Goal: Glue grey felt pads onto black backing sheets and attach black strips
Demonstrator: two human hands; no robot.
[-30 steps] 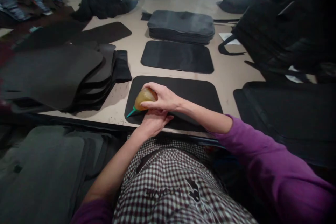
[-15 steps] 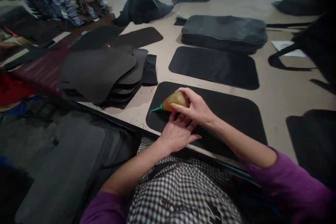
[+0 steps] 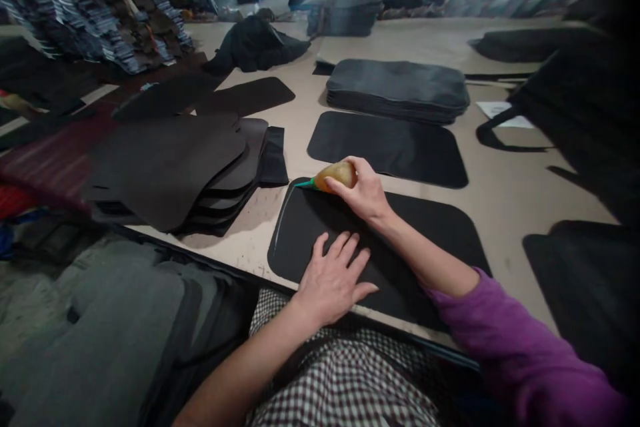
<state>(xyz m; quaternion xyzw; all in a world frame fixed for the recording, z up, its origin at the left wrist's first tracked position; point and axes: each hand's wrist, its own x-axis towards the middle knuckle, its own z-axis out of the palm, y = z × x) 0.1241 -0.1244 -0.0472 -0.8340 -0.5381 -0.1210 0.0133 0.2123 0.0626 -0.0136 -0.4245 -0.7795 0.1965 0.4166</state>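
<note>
My right hand [image 3: 364, 190] is closed around a glue bottle [image 3: 336, 177], amber in colour, tilted on its side with a thin green nozzle [image 3: 306, 183]. The nozzle tip meets the far left corner of a black rounded panel [image 3: 420, 233] lying flat in front of me. A thin pale line of glue [image 3: 281, 220] runs along the panel's left edge up to the tip. My left hand [image 3: 334, 277] lies flat on the same panel near its front edge, fingers spread.
Beyond the panel lies another dark panel [image 3: 387, 147], with a thick panel stack [image 3: 397, 90] behind it. Fanned brown-black pieces [image 3: 170, 167] sit to the left. A dark bag-like item with a strap [image 3: 515, 147] is at the right. Grey pieces [image 3: 100, 333] hang below the table edge.
My right hand has moved the bottle away from me along the panel's left edge, and the glue line has lengthened. My left hand stays flat on the panel. The head view has tilted up.
</note>
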